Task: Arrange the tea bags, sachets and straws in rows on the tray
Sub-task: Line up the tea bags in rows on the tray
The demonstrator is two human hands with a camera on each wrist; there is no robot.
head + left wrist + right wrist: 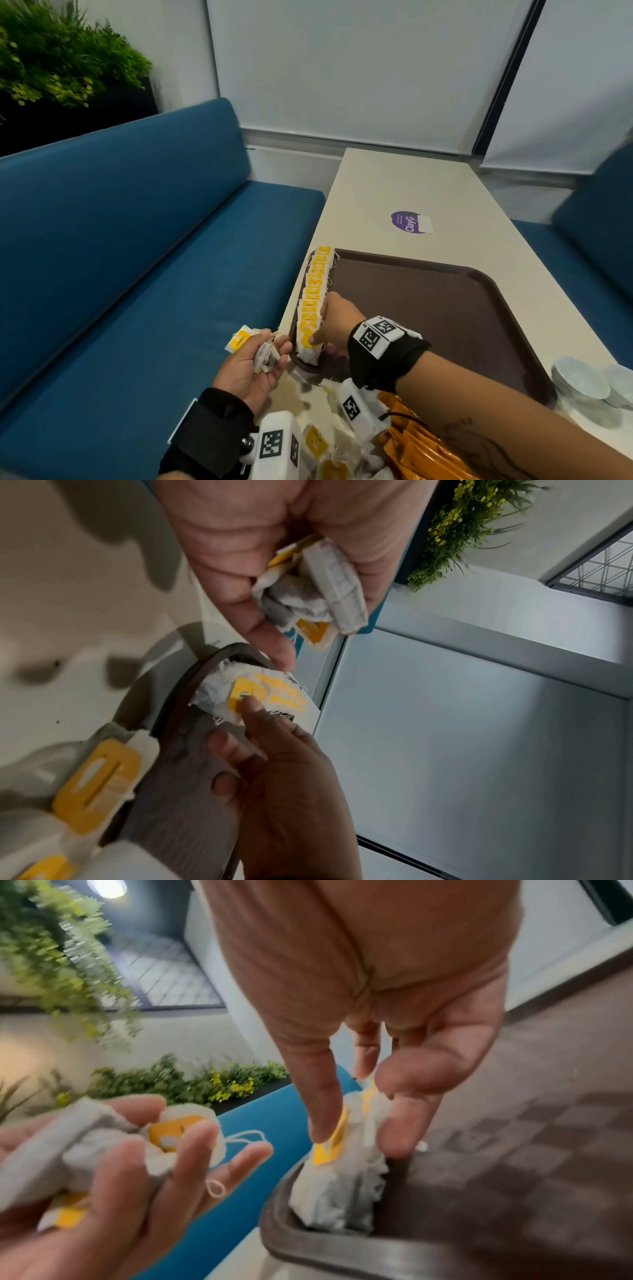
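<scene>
Blue benches sit on both sides of the pale table [428, 192] where your brown tray [445, 308] lies. Along the tray's left rim stands a row of tea bags [313, 301], each leaning on the next so they stay up. Your right hand [337, 325] pinches the nearest bag to tuck it in. Your left hand [255, 368], just beside the tray's near corner, curls round spare bags [263, 356], ready to pass. Orange sachets [411, 442] wait near the tray's front edge.

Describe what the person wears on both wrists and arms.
Each wrist carries a black fabric strap holding a white box printed with black square codes: left wrist, right wrist. The right forearm is bare with a dark line tattoo. No sleeves show.
</scene>
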